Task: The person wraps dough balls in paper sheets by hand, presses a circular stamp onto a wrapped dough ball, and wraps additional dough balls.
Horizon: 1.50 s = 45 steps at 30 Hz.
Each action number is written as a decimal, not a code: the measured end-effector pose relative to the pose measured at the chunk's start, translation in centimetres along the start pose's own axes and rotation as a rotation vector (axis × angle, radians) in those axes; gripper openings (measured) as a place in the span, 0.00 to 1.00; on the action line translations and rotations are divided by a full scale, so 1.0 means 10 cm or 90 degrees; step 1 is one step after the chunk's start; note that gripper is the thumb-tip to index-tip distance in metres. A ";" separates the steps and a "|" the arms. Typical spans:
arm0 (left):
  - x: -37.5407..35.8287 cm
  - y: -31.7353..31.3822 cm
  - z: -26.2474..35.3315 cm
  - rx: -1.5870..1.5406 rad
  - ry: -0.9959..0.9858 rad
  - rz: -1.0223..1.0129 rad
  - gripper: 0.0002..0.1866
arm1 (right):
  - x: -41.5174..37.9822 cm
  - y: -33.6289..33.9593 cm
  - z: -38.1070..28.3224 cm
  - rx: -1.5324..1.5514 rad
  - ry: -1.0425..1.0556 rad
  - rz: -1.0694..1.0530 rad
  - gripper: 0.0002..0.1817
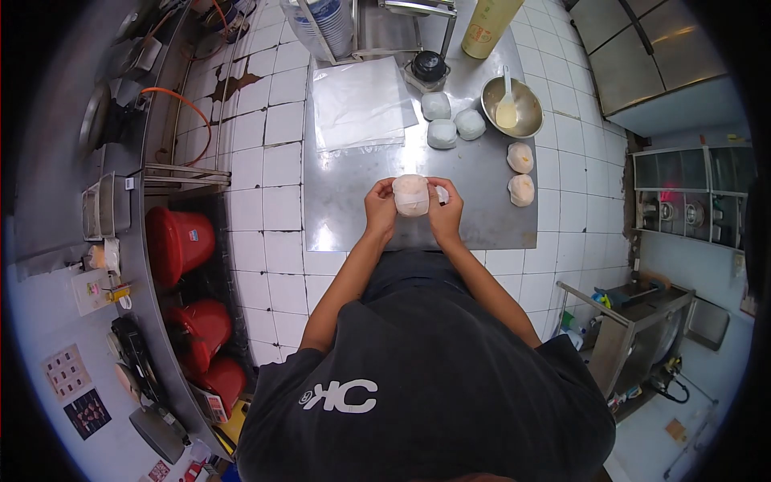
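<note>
Between my two hands, near the front edge of the steel table (474, 221), is a round, pale pinkish food parcel (411, 197) in a thin whitish wrapper. My left hand (381, 209) grips its left side with the fingers closed at the edge. My right hand (446, 210) pinches the opposite side, and a small white bit (442, 194) shows by its fingers. Two similar orange-tinged parcels, a farther one (520, 158) and a nearer one (521, 190), sit at the table's right edge. Three whitish-green wrapped parcels (442, 134) are grouped beyond my hands.
A stack of thin translucent sheets (357, 108) lies at the back left of the table. At the back right a metal bowl (531, 112) holds a pale rice paddle (506, 115). Behind stand a black-topped container (429, 67) and a tall yellowish cylinder (488, 30). Red bins (178, 245) stand left.
</note>
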State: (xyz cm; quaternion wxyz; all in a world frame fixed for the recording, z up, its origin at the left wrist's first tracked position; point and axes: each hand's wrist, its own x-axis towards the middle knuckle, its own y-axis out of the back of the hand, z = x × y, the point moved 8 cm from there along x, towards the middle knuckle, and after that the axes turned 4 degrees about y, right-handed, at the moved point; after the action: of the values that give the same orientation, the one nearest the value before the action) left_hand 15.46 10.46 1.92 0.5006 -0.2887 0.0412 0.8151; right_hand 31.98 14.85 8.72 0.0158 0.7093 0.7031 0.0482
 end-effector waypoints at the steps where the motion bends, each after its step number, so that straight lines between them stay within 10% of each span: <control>1: -0.01 0.00 -0.01 0.000 -0.001 0.000 0.16 | -0.01 0.01 0.00 -0.011 -0.021 0.001 0.06; 4: -0.14 -0.09 0.21 -0.092 -0.026 -0.017 0.23 | 0.00 0.05 -0.37 -0.149 0.195 0.026 0.06; 11: -0.24 -0.29 0.16 -0.190 0.139 -0.050 0.33 | -0.02 -0.07 -0.61 -0.133 0.221 -0.068 0.06; 19: -0.33 -0.32 0.27 -0.244 0.005 -0.002 0.24 | -0.09 -0.25 0.09 0.415 -0.277 -0.050 0.18; 28: -0.56 -0.42 0.67 -0.088 -0.227 -0.046 0.20 | -0.02 0.10 -0.40 0.132 0.032 0.064 0.15; 33: -0.57 -0.57 0.75 -0.139 -0.178 -0.100 0.20 | 0.00 0.02 -0.48 0.193 0.003 -0.031 0.05; 40: -0.38 -0.37 0.52 -0.076 -0.138 0.002 0.22 | -0.01 -0.09 -0.02 0.206 -0.139 -0.273 0.15; 45: -0.10 -0.44 0.04 -0.041 -0.037 0.104 0.25 | -0.05 -0.01 0.34 0.184 -0.068 -0.162 0.19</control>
State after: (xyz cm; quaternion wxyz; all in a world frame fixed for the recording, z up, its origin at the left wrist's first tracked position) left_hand 19.33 12.05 3.73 0.4241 -0.2768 0.0240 0.8619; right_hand 32.18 14.52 5.26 -0.0429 0.6109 0.7850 -0.0930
